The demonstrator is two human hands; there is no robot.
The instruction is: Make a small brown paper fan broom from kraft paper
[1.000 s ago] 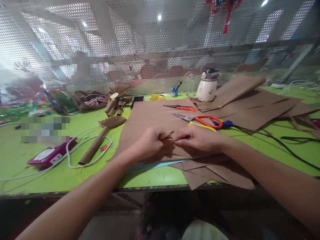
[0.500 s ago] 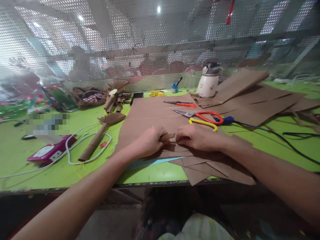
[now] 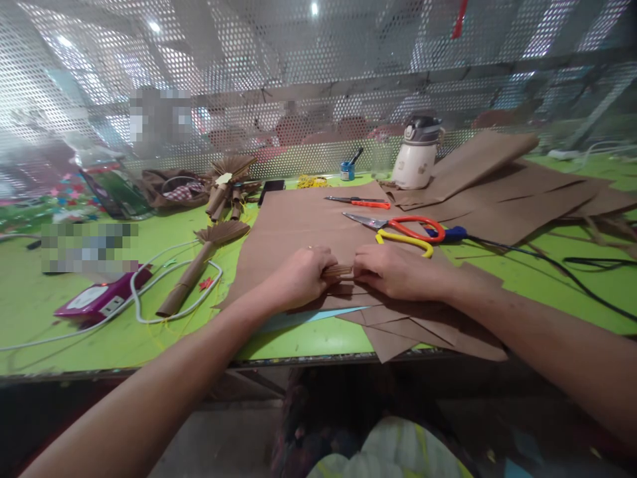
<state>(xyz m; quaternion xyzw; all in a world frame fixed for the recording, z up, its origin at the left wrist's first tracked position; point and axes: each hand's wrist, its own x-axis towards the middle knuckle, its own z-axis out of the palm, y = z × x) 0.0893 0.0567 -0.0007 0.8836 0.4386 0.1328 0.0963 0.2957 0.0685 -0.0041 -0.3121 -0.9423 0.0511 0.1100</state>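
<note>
A narrow bundle of folded brown paper [image 3: 339, 271] lies between my two hands, over a large brown paper sheet [image 3: 293, 222]. My left hand [image 3: 307, 277] is closed around its left part. At its right end, the fingers of my right hand [image 3: 385, 271] are pinched together on the folds. The fingertips are partly hidden. Just beyond my right hand rest scissors [image 3: 415, 229] with one red and one yellow handle. Further back on the sheet lies a smaller orange-handled cutting tool [image 3: 363, 202].
Rolled paper pieces with pleated fan tops [image 3: 186, 285] lie at the left, near a white cable and a purple power strip [image 3: 102, 299]. Brown sheets [image 3: 507, 206] pile up at the right by a white bottle [image 3: 415, 156]. A dark cord [image 3: 537, 265] crosses the right side.
The view has shifted slightly. My hands keep nearly the same place on the folded paper, and my right hand has moved a little to the right.
</note>
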